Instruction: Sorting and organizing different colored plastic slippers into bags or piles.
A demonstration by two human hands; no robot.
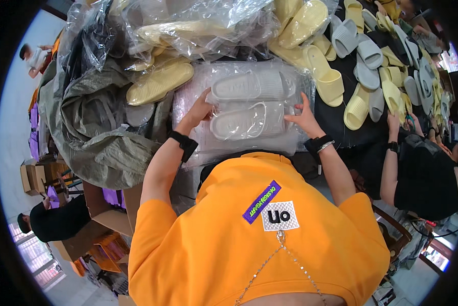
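Observation:
A pair of white slide slippers (249,85) lies side by side in clear plastic, on a flat stack of clear plastic bags (188,148) in front of me. My left hand (201,109) is at the left end of the pair, thumb and forefinger apart against the plastic. At the other end, my right hand (306,120) has its thumb touching the plastic and its forefinger stretched away from it. Both hands frame the slippers without closing round them. Some fingertips are hard to see against the shiny plastic.
Bagged yellow slippers (160,84) and loose clear plastic (198,20) are heaped beyond the stack. Grey woven sheeting (96,122) bulges at left. Loose yellow and grey slippers (369,51) cover the black surface at right, where a co-worker (422,173) works. A cardboard box (109,206) stands lower left.

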